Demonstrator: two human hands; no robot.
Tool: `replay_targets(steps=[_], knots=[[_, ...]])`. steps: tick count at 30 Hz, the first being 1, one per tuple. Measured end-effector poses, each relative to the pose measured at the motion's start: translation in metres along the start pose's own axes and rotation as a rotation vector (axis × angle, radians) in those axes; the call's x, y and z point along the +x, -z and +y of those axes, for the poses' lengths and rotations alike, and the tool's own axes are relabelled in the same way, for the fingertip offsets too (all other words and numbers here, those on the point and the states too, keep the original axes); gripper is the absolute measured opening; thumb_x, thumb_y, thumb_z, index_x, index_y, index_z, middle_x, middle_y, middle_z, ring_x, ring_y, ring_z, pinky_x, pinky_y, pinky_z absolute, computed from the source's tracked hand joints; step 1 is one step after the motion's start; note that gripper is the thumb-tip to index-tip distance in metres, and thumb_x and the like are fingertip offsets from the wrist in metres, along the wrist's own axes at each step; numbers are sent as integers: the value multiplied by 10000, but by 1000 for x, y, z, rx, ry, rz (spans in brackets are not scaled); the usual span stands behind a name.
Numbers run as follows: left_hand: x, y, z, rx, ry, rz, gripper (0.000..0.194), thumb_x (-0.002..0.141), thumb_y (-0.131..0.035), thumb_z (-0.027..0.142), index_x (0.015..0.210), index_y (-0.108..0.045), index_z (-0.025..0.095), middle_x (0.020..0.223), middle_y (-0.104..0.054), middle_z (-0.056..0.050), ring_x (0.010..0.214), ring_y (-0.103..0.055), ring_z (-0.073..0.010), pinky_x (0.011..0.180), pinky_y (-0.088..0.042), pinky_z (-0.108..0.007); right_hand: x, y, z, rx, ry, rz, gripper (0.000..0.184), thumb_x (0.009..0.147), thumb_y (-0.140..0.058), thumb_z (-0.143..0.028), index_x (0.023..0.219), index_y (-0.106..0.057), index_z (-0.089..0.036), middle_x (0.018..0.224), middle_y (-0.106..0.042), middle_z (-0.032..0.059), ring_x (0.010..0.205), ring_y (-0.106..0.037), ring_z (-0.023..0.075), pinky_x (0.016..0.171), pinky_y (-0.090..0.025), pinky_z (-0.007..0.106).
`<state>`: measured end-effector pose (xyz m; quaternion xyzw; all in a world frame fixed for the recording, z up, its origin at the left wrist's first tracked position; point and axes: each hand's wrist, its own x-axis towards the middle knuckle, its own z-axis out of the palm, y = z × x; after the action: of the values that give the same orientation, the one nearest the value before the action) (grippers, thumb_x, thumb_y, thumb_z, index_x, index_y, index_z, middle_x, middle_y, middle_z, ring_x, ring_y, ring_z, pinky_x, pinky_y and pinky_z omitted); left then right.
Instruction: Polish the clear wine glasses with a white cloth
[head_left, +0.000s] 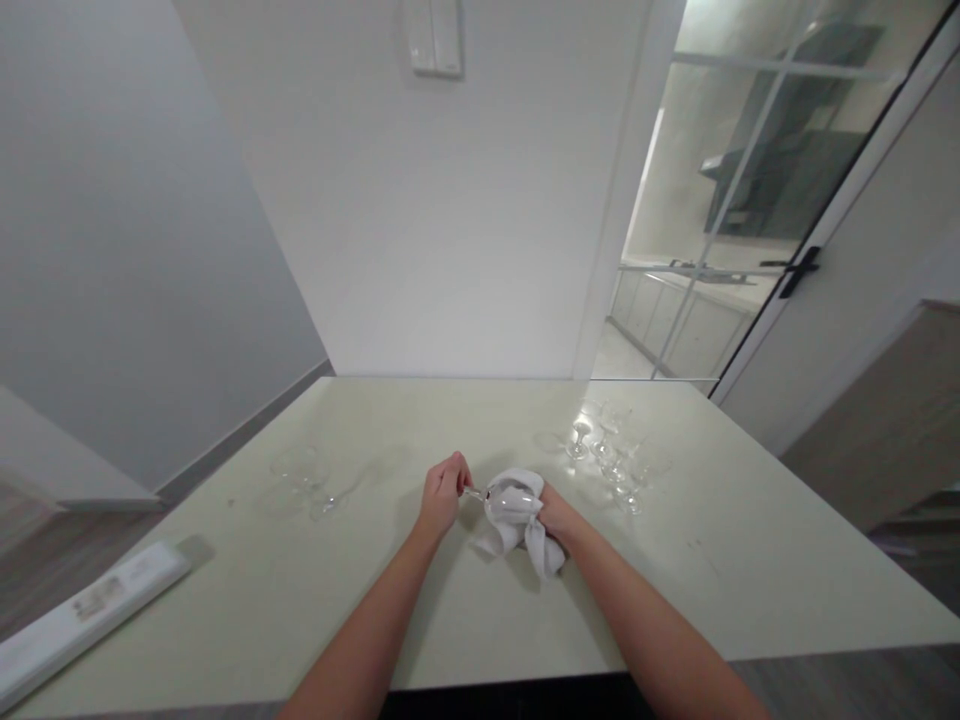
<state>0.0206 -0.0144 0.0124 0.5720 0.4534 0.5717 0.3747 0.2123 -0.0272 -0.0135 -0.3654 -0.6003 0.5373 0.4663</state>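
My left hand (444, 490) is closed on the stem end of a wine glass (516, 503), which lies tilted on its side just above the table. A white cloth (517, 482) wraps around the bowl of this glass. My right hand (553, 510) grips the cloth at the bowl's rim; most of its fingers are hidden behind the fabric. One loose end of the cloth hangs down towards the table. Several clear stemmed glasses (611, 462) stand together to the right of my hands. Off to the left is another clear glass (324, 503), faint against the surface.
The pale table (465, 630) reaches a white wall (465, 230) at its far edge. A long white box (90, 610) lies at the left front edge. Behind the table on the right is a glass-paned door (705, 200) with a black handle (801, 270).
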Motion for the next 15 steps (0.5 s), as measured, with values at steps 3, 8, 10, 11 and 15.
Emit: replay_targets(steps=[3, 8, 10, 11, 15], knots=[[-1, -2, -2, -8, 20, -1, 537, 891, -425, 552, 467, -397, 224, 478, -434, -9, 454, -338, -131, 453, -258, -282, 2, -1, -4, 33, 9, -4, 293, 594, -807, -458, 766, -723, -236, 802, -742, 37, 869, -679, 287, 888, -541, 441], [-2, -2, -1, -29, 29, -15, 520, 882, -445, 552, 483, -408, 221, 495, -437, -7, 462, -338, -129, 446, -248, -274, 4, 1, -3, 19, -16, 33, 332, 652, -778, -474, 851, -744, -210, 919, -755, 42, 958, -671, 269, 930, -518, 383], [-1, -1, 0, -45, 25, -5, 512, 883, -442, 543, 486, -412, 222, 498, -441, -9, 465, -339, -131, 444, -248, -273, 2, 1, -3, 25, -38, 53, 335, 652, -781, -472, 875, -741, -226, 942, -759, 42, 963, -676, 270, 931, -522, 391], [0, 0, 0, -53, 24, 2, 511, 884, -439, 540, 484, -411, 222, 498, -446, -12, 464, -340, -132, 442, -248, -273, 1, 0, -3, 32, -46, 53, 325, 647, -785, -470, 868, -738, -237, 942, -762, 45, 957, -680, 272, 930, -525, 402], [3, 1, 0, -60, 32, 19, 530, 893, -429, 536, 467, -411, 222, 492, -466, -25, 463, -353, -134, 439, -250, -274, -1, -2, -4, 48, -39, -21, 294, 580, -821, -429, 796, -724, -254, 899, -765, 45, 930, -689, 286, 939, -524, 435]])
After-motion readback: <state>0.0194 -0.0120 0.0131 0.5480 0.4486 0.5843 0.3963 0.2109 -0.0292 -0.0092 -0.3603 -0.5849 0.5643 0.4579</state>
